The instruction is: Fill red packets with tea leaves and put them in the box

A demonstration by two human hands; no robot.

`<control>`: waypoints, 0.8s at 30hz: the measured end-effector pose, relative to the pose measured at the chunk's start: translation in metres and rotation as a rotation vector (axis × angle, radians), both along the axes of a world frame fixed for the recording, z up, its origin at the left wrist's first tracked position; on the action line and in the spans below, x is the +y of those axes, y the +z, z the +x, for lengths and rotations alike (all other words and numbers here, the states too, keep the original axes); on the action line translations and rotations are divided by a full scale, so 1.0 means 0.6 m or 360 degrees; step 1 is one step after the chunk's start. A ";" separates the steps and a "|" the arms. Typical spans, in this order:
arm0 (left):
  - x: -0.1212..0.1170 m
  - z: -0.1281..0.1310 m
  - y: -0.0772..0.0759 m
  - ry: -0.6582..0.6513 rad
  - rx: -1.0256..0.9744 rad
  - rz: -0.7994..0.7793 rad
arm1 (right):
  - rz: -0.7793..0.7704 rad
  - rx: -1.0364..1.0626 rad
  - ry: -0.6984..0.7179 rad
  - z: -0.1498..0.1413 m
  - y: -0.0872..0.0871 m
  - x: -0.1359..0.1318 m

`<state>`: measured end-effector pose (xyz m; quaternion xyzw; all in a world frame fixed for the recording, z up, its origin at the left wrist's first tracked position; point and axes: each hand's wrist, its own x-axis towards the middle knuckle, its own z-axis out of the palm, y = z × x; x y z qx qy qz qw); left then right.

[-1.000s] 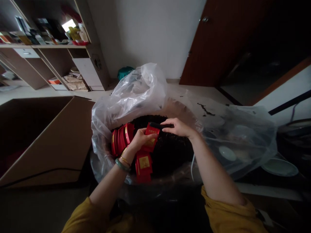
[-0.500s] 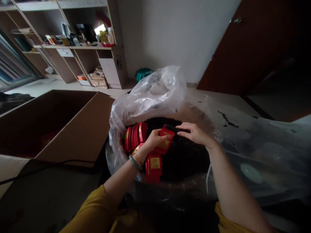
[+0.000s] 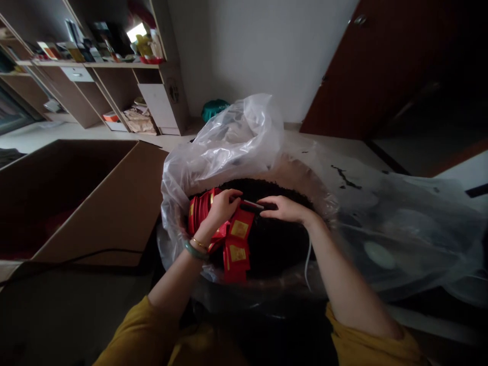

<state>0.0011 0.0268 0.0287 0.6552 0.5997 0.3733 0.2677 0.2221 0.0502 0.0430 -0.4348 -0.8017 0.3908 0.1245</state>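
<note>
Left fingers (image 3: 231, 193) apparently closer now to red packet stack (image 3: 200, 210)

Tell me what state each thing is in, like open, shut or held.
Cardboard box: open at the top
Clear plastic bag: open, dark loose material inside
Red packet row: packed close together
Front red packets: overlapping
Dark tool: held in right hand
Left hand: at the packet row, grip unclear
White drawer: shut
White cabinet door: shut

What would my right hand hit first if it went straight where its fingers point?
Probably the slim dark bar right at its fingers, which they may be touching. Farther along roughly that line is your left hand. Depth is hard to judge.
</note>
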 end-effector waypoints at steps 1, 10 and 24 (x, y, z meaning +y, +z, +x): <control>0.001 -0.003 0.002 -0.0009 0.0197 0.0028 | -0.0023 0.0016 0.0001 -0.001 -0.003 0.000; 0.007 -0.050 -0.008 0.0394 0.1258 -0.0300 | -0.0170 -0.0122 -0.0439 0.028 -0.031 0.021; -0.004 -0.062 -0.031 0.0548 0.0825 -0.0686 | -0.0021 -0.0940 -0.0235 0.031 -0.062 0.023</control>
